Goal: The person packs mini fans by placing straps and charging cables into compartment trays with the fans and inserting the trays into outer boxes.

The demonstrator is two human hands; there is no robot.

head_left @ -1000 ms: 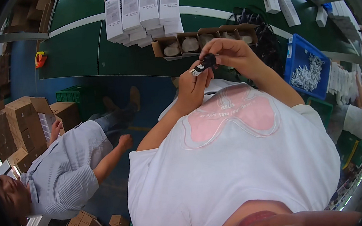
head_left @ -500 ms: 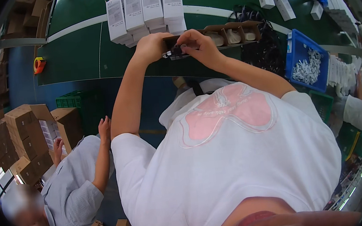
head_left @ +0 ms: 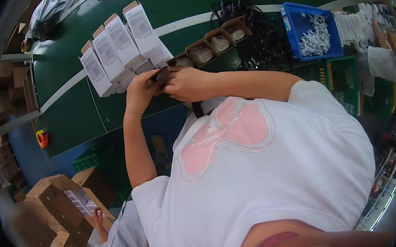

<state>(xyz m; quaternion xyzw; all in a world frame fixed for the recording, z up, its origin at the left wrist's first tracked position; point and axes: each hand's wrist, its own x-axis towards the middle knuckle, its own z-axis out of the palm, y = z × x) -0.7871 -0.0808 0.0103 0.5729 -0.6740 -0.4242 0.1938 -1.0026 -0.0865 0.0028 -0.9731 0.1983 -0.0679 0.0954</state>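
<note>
My left hand (head_left: 138,92) and my right hand (head_left: 188,83) meet at the near edge of the green table. Both are closed around a small dark object (head_left: 159,75); the fingers cover most of it, so its kind cannot be made out. Just beyond my right hand lies a long brown cardboard tray (head_left: 233,24) with compartments, several of them holding pale wrapped items (head_left: 220,44). Past my left hand stands a cluster of white boxes (head_left: 121,45) with brown flaps raised at their far ends.
A heap of black cables (head_left: 259,40) lies right of the tray, beside a blue bin (head_left: 289,29) of white cables. An orange tape roll (head_left: 42,139) sits at the table's left edge. Lower left, a co-worker (head_left: 123,242) is near stacked cartons (head_left: 54,199).
The view has turned, so the table now slants. My hands have drawn closer together around the dark object, whose shiny end no longer shows. The co-worker has shifted lower.
</note>
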